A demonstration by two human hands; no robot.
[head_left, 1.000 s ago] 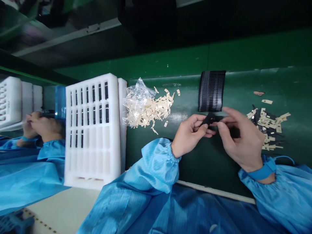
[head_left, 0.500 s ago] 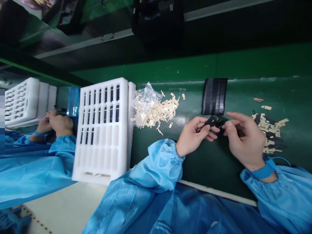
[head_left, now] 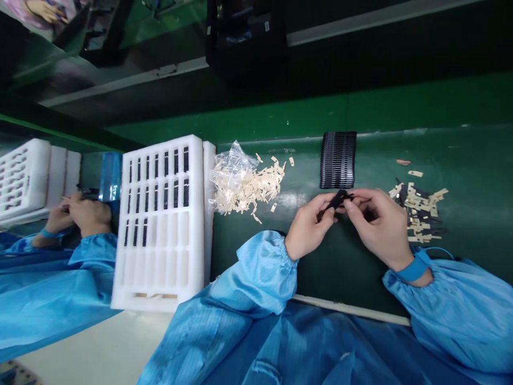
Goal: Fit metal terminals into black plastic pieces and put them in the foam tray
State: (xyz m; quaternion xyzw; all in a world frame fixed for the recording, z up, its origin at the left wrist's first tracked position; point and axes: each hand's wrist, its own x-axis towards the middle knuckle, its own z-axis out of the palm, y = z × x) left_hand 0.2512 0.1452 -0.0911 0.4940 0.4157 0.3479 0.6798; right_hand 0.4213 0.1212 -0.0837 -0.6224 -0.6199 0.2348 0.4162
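Between thumb and fingers, my left hand (head_left: 308, 225) grips a small flat black part (head_left: 337, 199). My right hand (head_left: 379, 227) is pinched at the right end of that part; whether a separate small piece sits in its fingertips is hidden. Just beyond the hands lies a neat row of stacked black parts (head_left: 337, 160). To the right of my right hand is a loose pile of cream-coloured tabs and black pieces (head_left: 425, 211). Left of my hands, a heap of cream tabs (head_left: 260, 187) spills from a clear plastic bag (head_left: 236, 160).
A white foam tray (head_left: 156, 278) at left has black parts in its upper slots. A co-worker's hands (head_left: 82, 214) work beside a blue box (head_left: 110, 176) and more foam trays (head_left: 32, 171). A dark shelf (head_left: 248, 80) overhangs the green bench's back.
My right hand has moved left and now meets the black part in my left hand. The black part has turned slightly. The whole view has shifted a little.
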